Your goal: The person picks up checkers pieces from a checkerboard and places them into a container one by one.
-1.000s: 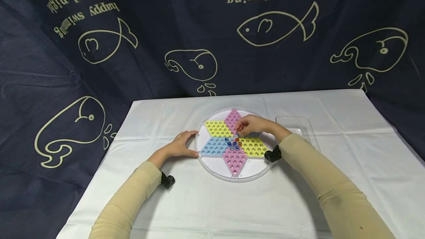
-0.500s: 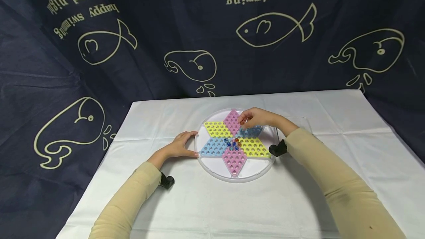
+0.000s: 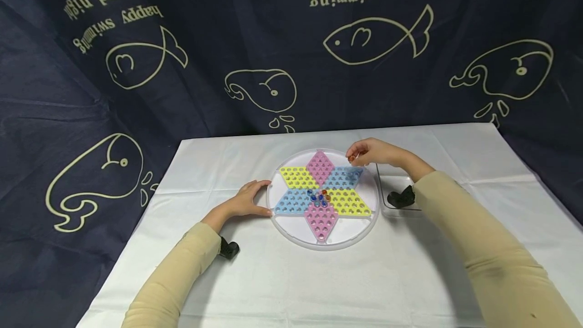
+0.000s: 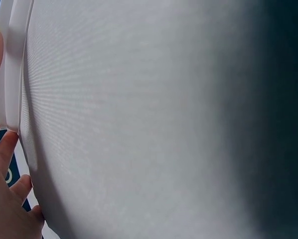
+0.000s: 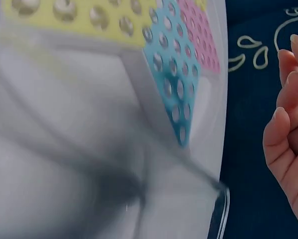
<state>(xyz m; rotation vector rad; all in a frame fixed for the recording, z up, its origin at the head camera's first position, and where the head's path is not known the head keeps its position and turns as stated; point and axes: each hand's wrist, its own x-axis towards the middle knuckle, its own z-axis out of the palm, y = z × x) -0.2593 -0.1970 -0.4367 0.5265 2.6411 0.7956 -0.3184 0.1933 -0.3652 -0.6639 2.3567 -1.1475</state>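
A round white Chinese checkers board [image 3: 291,229] with a star of pink, yellow and light blue hole fields lies on the table. Several blue marbles [image 3: 321,197] and two red ones [image 3: 324,192] sit grouped near the star's centre. My left hand [image 3: 246,199] touches the board's left rim, thumb and forefinger spread along it. Past the far right rim my right hand [image 3: 380,152] pinches an orange-red marble [image 3: 351,159] between thumb and fingers. In the right wrist view the right hand [image 5: 293,134] shows curled fingers at the edge, the marble hidden.
A clear plastic tray [image 3: 384,212] stands right of the board, partly covered by the right forearm and its black wrist camera [image 3: 401,197]. White cloth [image 3: 291,287] covers the table. Behind hangs a dark blue curtain [image 3: 200,24] with fish and whale drawings.
My right hand has lifted from the board's centre and moved right and back, past the blue field toward the tray, with the marble. The left hand stays at the rim.
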